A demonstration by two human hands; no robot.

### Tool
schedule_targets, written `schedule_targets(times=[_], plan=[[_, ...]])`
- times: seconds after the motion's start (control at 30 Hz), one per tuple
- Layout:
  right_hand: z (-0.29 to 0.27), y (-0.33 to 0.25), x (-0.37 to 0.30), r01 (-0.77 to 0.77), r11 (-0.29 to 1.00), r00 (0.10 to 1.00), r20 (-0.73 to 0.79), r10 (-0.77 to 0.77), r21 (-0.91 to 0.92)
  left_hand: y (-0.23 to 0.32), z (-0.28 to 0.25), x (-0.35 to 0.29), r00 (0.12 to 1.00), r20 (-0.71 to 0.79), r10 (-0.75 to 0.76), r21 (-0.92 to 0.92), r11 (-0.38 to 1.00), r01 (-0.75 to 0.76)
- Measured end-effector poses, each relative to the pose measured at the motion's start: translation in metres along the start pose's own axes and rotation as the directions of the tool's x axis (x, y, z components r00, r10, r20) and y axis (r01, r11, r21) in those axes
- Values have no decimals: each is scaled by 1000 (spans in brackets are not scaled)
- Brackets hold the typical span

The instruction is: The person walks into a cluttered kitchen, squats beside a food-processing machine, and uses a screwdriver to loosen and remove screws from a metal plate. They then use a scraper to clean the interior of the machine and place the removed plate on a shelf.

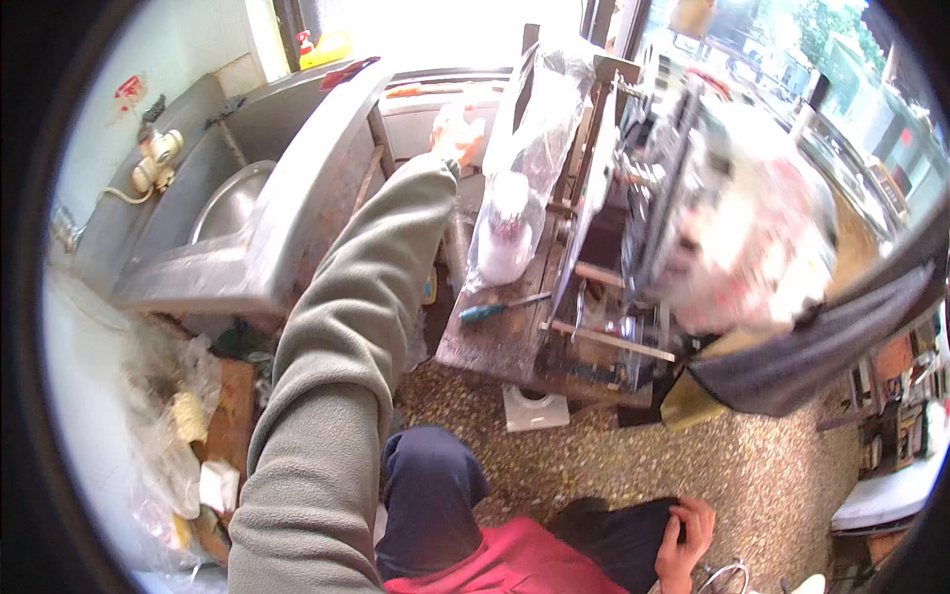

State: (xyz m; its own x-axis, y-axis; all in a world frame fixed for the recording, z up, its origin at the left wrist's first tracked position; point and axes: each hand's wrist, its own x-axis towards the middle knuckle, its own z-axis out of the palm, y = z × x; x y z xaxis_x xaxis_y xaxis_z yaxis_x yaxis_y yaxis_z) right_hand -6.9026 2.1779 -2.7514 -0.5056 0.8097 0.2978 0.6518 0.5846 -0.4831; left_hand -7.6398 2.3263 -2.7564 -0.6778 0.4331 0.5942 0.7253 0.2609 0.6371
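My left hand (457, 136) stretches far forward in an olive-grey sleeve, to the bright window ledge between the stone sink and a wooden bench (475, 352). Strong light washes out its fingers; they look spread, and I make out nothing held. Close by on the ledge lies a slim orange item (404, 92). A white bottle wrapped in clear plastic (507, 233) stands on the bench, right of my left forearm. Nearer the bench's front lies a screwdriver with a teal handle (482, 312). My right hand (687, 543) rests on my dark trouser leg, fingers loosely bent and holding nothing.
The grey stone sink (193, 287) holds a metal basin (236, 203). At the right, a metal machine (618, 317) sits on the bench beside a blurred plastic-covered bulk (757, 228). Cluttered bags and a brown board (234, 416) lie below the sink. A yellow bottle (329, 49) stands behind it.
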Motion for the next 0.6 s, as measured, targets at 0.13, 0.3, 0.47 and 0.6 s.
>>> schedule_targets(times=[0.13, 0.3, 0.47, 0.6], plan=[[24, 16, 70, -23, 996, 996, 88, 31, -84, -61, 90, 121, 953, 246, 177, 231, 944, -236], [68, 38, 127, -144, 981, 983, 95, 157, -132, -76, 159, 213, 881, 455, 132, 332, 893, -305], [99, 51, 162, -281, 946, 952, 79, 296, -159, -99, 218, 242, 864, 466, 191, 610, 638, -470], [107, 55, 175, -342, 924, 930, 79, 359, -171, -128, 259, 252, 930, 366, 33, 659, 696, -284]])
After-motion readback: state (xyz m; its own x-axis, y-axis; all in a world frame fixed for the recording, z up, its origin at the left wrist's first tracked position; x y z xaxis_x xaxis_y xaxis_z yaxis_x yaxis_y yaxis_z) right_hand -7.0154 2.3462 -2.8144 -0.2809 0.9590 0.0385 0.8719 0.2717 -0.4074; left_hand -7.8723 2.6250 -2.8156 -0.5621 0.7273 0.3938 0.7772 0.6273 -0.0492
